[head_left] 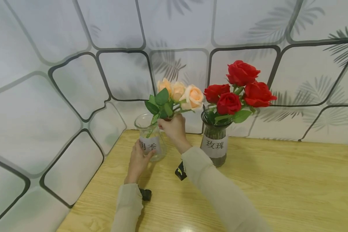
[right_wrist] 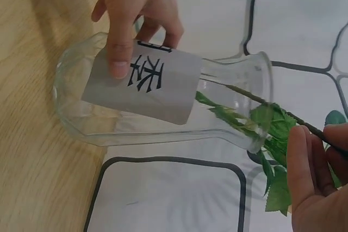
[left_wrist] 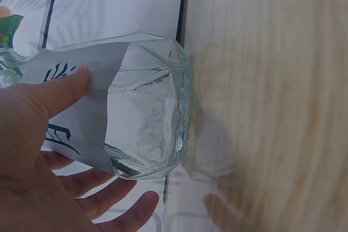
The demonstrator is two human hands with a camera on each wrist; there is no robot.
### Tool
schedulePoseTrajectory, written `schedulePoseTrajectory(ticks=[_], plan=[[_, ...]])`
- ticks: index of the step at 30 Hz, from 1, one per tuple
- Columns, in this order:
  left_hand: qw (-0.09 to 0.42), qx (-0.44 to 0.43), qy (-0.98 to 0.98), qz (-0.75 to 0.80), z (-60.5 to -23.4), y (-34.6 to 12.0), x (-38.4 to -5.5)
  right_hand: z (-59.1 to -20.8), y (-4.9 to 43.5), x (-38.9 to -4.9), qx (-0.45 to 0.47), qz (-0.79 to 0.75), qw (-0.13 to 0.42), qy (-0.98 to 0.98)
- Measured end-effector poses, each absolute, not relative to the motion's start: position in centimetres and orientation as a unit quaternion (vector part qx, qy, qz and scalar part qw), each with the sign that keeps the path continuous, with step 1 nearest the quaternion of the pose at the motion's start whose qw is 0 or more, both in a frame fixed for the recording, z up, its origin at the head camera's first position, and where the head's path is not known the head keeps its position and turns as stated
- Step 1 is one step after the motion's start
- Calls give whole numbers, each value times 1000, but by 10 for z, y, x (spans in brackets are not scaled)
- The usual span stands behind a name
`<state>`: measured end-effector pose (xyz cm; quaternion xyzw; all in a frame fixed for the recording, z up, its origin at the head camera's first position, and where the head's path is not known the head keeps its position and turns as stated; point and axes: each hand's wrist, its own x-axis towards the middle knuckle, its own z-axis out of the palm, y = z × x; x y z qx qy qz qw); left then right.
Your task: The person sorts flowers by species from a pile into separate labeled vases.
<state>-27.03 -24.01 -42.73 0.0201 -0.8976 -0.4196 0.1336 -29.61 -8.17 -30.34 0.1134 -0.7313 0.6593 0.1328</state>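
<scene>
My left hand (head_left: pixel 139 159) grips a clear glass vase (head_left: pixel 163 154) low on its body, with the thumb across its white paper label (left_wrist: pixel 98 96) bearing dark characters. Fingers curve round the far side of the glass. At the vase's mouth my right hand (head_left: pixel 175 128) pinches the stems of several peach roses (head_left: pixel 192 96) with green leaves. One dark stem (right_wrist: pixel 244 93) and some leaves (right_wrist: pixel 231 117) reach down inside the vase's neck. The blooms lean to the right above the rim. In the right wrist view, part of the right hand (right_wrist: pixel 318 180) shows around the stem.
Just right of my right hand stands a second glass vase (head_left: pixel 217 161), labelled and holding several red roses (head_left: pixel 242 72). Both vases stand on a wooden table (head_left: pixel 278 180) near its back edge. A patterned wall covering (head_left: pixel 177 61) rises behind and at the left.
</scene>
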Motion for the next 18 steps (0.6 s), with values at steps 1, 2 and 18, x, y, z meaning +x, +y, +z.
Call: schedulePoseTrajectory(ticks=[1, 2, 18], plan=[[131, 21, -897, -421, -427, -240, -270, -305, -83, -298, 115, 653, 133, -737], [129, 21, -897, -423, -427, -240, -270, -305, -85, -300, 119, 644, 136, -743], [126, 14, -898, -422, -427, -240, -269, -320, -103, -315, 133, 545, 103, -821]])
